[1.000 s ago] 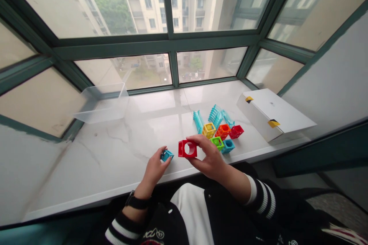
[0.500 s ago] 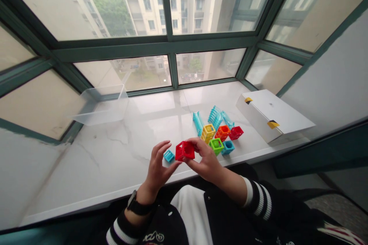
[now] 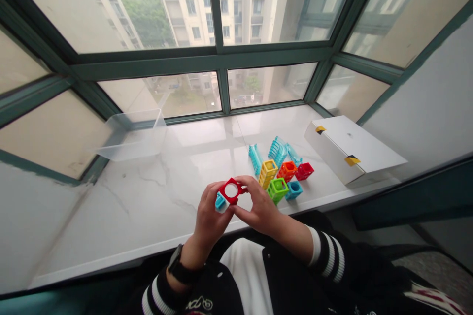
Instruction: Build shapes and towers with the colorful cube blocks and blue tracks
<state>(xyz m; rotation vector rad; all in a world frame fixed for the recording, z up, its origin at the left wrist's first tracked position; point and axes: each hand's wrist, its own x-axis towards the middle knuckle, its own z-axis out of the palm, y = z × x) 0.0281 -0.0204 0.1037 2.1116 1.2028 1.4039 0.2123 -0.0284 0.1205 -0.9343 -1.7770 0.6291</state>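
Observation:
Between my hands is a red hollow cube block (image 3: 224, 189), held above the sill's front part with its round hole facing me. My left hand (image 3: 211, 210) grips its left side, fingers bent round it. On the other side, my right hand (image 3: 259, 205) has its fingertips and thumb on the block. A small blue block (image 3: 219, 201) lies on the sill, partly hidden behind my left hand. Just right of my right hand stand a green block (image 3: 277, 190), a blue block with a round hole (image 3: 294, 190) and a yellow block stack (image 3: 267, 173).
Behind these are an orange block (image 3: 287, 171), another red block (image 3: 305, 171) and translucent blue track pieces (image 3: 278, 150). A white box (image 3: 354, 147) sits at the right, a clear plastic bin (image 3: 136, 142) at the left. Windows border the marble sill (image 3: 148, 197).
My left hand has moved in from beside the red block and closed on it. The block has been turned, so its round hole now faces me.

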